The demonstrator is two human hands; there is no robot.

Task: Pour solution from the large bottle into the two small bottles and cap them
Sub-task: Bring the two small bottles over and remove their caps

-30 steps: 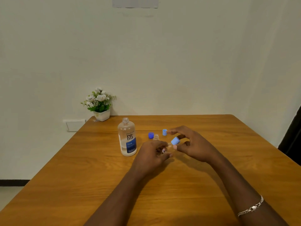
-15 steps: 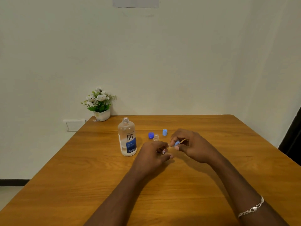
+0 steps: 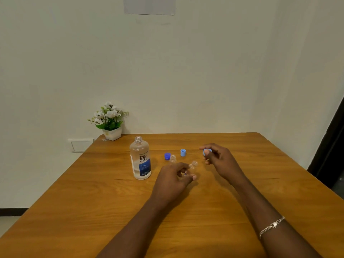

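The large clear bottle (image 3: 140,159) with a blue label stands uncapped left of centre on the wooden table (image 3: 93,192). My left hand (image 3: 172,180) grips a small clear bottle (image 3: 192,166), tilted with its open neck toward the right. A light blue cap (image 3: 206,151) is pinched in my right hand (image 3: 219,161), held apart from that bottle, to its right. A second small bottle (image 3: 173,158) stands open behind my left hand. A dark blue cap (image 3: 167,156) and another light blue cap (image 3: 183,152) lie on the table beside it.
A small white pot of white flowers (image 3: 109,123) sits at the table's far left corner against the wall. A wall socket (image 3: 81,145) is left of the table. A dark door edge (image 3: 329,146) is at the right.
My right hand has pulled away to the right with the light blue cap, which was at the small bottle's neck before. The bottle's neck now shows bare.
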